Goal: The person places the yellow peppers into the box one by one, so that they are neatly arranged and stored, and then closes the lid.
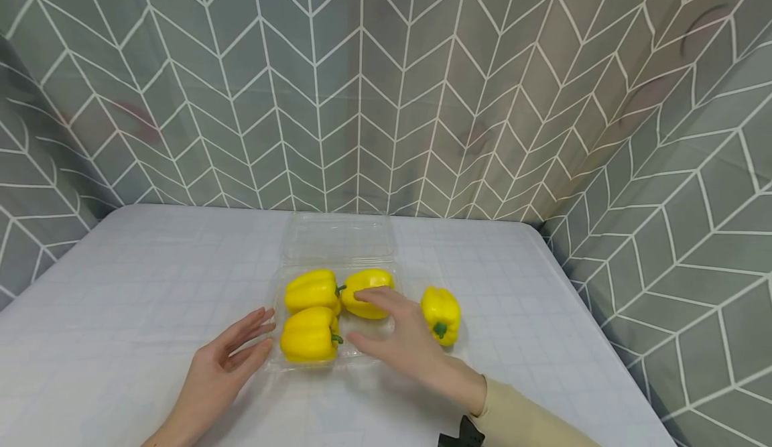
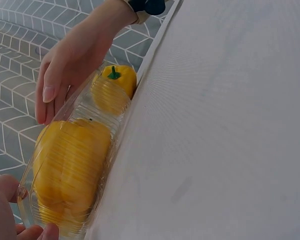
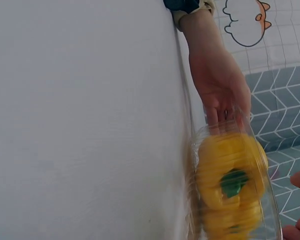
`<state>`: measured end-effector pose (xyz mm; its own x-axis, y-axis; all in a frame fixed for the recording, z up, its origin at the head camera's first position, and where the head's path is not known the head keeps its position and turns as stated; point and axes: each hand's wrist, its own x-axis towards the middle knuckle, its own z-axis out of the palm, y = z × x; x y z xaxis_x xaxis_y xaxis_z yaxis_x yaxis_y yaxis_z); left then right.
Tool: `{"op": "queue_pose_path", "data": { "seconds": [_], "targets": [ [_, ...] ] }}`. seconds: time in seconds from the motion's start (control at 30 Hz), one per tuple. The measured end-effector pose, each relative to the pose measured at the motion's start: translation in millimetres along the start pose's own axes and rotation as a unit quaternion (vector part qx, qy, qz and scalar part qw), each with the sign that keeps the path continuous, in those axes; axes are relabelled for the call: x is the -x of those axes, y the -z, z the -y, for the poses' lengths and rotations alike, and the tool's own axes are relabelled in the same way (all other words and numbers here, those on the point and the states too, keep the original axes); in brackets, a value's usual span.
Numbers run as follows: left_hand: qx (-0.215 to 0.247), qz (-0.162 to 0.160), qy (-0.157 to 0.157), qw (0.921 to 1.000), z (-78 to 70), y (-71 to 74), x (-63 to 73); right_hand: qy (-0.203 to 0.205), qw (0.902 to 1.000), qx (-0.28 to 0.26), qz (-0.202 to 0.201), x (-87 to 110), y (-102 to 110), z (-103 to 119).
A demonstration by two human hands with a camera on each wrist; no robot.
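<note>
A clear plastic clamshell box [image 1: 339, 238] lies with its lid folded back on the table. Inside are a front-left yellow bell pepper [image 1: 309, 335], a back-left yellow bell pepper [image 1: 310, 291] and a back-right yellow bell pepper [image 1: 362, 278]. My left hand [image 1: 220, 356] is at the box's left side, loosely extended fingertips right at its wall. Over the front-right part of the box hovers my right hand [image 1: 404, 333], thumb and fingers spread apart, nothing between them; its fingers overlap the back-right pepper. Another yellow bell pepper [image 1: 441, 313] sits outside, right of the box.
The table [image 1: 151, 266] has a white cloth with a faint grid. A grey curtain [image 1: 374, 98] with white chevron lines hangs behind its back edge, and more of it runs along the right side. A dark strap [image 1: 461, 433] is by my right sleeve.
</note>
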<state>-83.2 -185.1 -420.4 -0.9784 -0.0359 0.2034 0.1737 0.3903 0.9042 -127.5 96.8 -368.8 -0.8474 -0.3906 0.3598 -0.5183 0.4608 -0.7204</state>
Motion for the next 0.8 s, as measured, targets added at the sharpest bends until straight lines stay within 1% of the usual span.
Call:
{"op": "queue_pose_path", "data": {
  "seconds": [0.17, 0.33, 0.43, 0.53, 0.73, 0.8],
  "targets": [
    [-0.002, -0.001, 0.007, 1.0000, -0.7, 0.1, 0.6, 0.015, 0.9978, 0.017, -0.062, 6.6, 10, -7],
    [-0.005, -0.001, 0.011, 0.9999, -2.0, 0.3, 0.9, 0.022, 0.9931, 0.048, -0.105, 12.1, 21, -17],
    [-0.005, 0.000, 0.009, 0.9999, -2.2, 0.1, 0.6, 0.020, 0.9898, 0.067, -0.124, 16.5, 27, -24],
    [-0.005, 0.001, 0.005, 1.0000, -2.1, -0.4, 0.2, 0.009, 0.9866, 0.081, -0.141, 21.4, 32, -31],
    [-0.005, 0.000, 0.002, 1.0000, -1.5, -0.6, 0.2, -0.004, 0.9817, 0.102, -0.161, 28.5, 41, -43],
    [-0.005, 0.000, 0.003, 1.0000, -1.4, -0.6, 0.3, -0.014, 0.9807, 0.104, -0.165, 30.7, 44, -45]
  ]
}}
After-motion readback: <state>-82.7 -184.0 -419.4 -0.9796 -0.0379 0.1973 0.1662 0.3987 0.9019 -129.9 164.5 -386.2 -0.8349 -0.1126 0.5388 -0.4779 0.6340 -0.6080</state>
